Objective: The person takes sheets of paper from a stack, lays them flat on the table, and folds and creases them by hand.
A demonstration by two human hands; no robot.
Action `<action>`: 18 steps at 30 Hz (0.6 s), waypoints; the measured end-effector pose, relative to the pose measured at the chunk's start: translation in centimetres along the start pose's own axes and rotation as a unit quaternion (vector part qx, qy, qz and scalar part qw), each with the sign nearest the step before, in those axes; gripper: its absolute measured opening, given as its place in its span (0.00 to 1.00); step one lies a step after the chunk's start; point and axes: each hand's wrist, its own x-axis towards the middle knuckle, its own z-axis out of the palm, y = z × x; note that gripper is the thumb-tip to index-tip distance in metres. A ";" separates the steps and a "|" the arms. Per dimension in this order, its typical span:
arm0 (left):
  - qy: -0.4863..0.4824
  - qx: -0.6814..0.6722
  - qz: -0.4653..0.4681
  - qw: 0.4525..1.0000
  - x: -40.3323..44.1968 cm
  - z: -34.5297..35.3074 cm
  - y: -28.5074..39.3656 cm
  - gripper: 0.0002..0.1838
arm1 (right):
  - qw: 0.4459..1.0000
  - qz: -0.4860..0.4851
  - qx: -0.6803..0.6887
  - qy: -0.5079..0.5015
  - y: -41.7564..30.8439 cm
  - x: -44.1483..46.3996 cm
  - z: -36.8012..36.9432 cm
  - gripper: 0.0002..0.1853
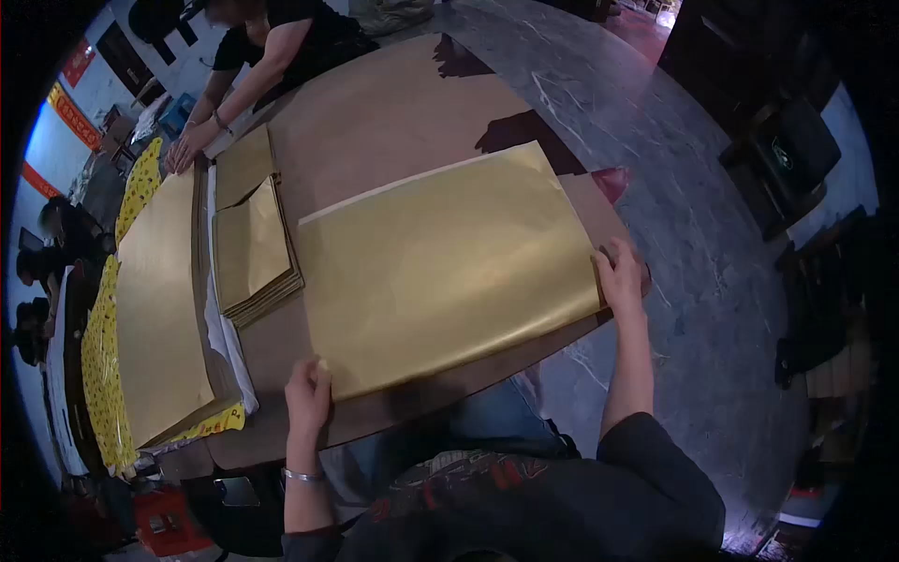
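A large gold sheet (449, 272) lies on the brown table (375, 131), its near edge along the table's front. My left hand (308, 395) pinches the sheet's near left corner between thumb and fingers. At the near right corner, my right hand (622, 278) is closed on the sheet's edge, with some fingers hidden. Left of the sheet sits a stack of smaller folded gold sheets (253, 245). Farther left is a pile of long gold sheets (164, 309).
A co-worker's hands (194, 145) rest at the far end of the long pile. Yellow patterned cloth (101, 365) lies at the left. A red stool (167, 520) stands below left, a dark chair (787, 159) at the right. Dark torn patches (534, 136) mark the table's far right edge.
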 end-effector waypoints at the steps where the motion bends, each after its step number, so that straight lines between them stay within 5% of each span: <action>1: -0.012 0.006 0.000 1.000 -0.5 -0.1 0.1 0.15 | 1.000 -0.013 -0.003 0.010 -0.9 -0.7 -1.0 0.24; 4: -0.037 -0.098 -0.023 0.994 -2.6 0.5 0.0 0.13 | 1.000 -0.013 -0.006 0.005 -0.4 -2.2 -2.4 0.23; 7: -0.050 -0.102 -0.081 0.990 -3.6 0.3 0.4 0.13 | 0.999 0.013 -0.030 0.008 0.4 -3.1 -2.8 0.22; 18: -0.043 -0.070 -0.058 0.995 -3.5 0.5 0.1 0.14 | 0.999 -0.008 -0.009 0.048 0.8 -0.5 -0.3 0.21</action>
